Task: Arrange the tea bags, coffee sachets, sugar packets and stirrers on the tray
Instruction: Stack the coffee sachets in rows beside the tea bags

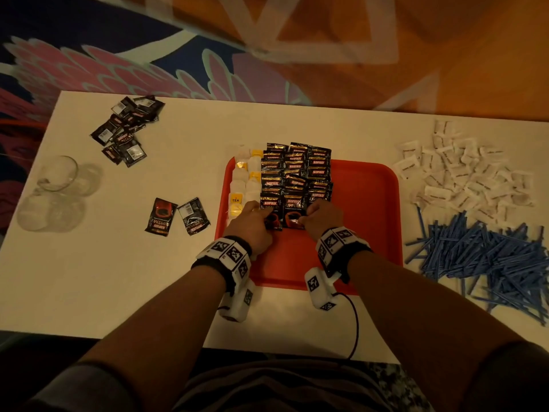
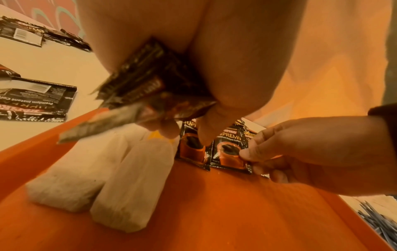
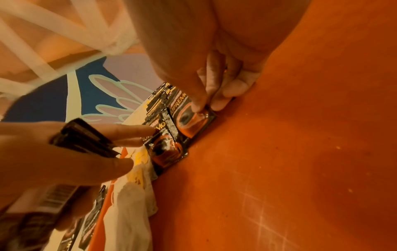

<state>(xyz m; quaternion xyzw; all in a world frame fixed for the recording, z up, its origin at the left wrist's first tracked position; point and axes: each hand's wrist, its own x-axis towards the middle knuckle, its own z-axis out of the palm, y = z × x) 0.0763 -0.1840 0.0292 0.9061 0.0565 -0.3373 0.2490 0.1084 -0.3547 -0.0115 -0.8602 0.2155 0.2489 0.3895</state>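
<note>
Left hand [image 2: 150, 51] grips spare sachets [image 2: 141, 79]; right hand [image 1: 320, 218] pinches a coffee sachet [image 1: 294, 214] (on the tray [image 1: 365, 203]).

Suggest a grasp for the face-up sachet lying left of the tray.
That coffee sachet lies flat on the table, apart from its neighbour sachet. Probably best to pinch a short sealed edge, coming from the near side; the flat middle offers no grip.
</note>
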